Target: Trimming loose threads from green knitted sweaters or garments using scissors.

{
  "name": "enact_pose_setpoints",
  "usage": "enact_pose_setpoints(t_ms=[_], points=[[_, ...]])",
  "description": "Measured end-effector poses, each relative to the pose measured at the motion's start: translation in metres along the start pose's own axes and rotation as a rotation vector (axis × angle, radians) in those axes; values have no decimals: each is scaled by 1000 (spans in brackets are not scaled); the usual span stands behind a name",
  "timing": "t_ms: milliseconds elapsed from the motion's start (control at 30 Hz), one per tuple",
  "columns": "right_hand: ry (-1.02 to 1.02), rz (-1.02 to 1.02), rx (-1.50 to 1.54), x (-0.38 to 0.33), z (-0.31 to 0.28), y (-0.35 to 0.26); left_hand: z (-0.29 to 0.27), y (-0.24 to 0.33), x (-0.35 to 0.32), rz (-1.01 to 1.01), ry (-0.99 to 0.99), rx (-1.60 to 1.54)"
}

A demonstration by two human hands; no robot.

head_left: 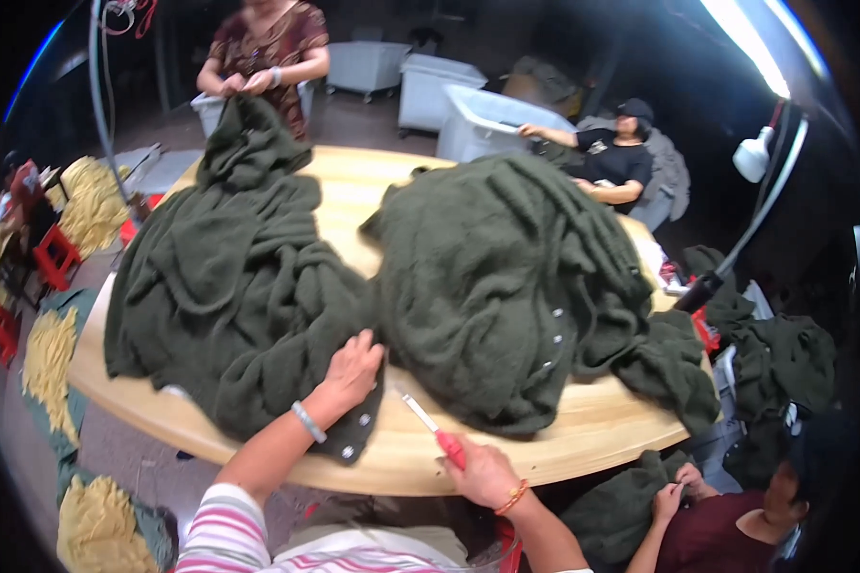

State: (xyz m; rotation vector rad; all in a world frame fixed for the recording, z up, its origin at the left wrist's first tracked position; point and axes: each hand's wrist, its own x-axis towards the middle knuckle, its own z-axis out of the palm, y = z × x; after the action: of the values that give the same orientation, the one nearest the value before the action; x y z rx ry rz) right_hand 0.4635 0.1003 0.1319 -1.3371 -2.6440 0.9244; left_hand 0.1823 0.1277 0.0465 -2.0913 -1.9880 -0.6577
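Note:
A dark green knitted cardigan (210, 258) lies bunched on the left of the table, with pale round buttons along its near edge. My left hand (352, 372) is closed on that cardigan's right edge, its fingers bent into the cloth. In my right hand (483, 473) is a red-handled tool with a slim metal blade (419, 413), pointing up and left over bare wood; its exact kind does not show. Beyond the blade, a second dark green cardigan (487, 286) sits heaped at centre right, its button row facing me.
The light wooden table (354, 196) has a curved near edge. Across it a person (269, 57) handles the left cardigan's far end. Another person (616, 158) sits near grey bins (463, 119). At lower right a person (717, 525) holds green knitwear. Yellow cloth piles (96, 205) lie left.

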Motion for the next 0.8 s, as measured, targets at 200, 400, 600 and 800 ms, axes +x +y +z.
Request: enact_pose_setpoints(t_ms=[200,400,600,800], points=[[-93,0,11,-5,4,1,9,0,-15,-35,50,-365],[34,-97,112,-5,11,14,-25,22,-40,32,-34,-441],[-24,-14,6,-28,-8,10,-51,25,-85,68,-246,-233],[-235,-134,-90,-46,13,-7,-38,7,-104,71,-263,-94]])
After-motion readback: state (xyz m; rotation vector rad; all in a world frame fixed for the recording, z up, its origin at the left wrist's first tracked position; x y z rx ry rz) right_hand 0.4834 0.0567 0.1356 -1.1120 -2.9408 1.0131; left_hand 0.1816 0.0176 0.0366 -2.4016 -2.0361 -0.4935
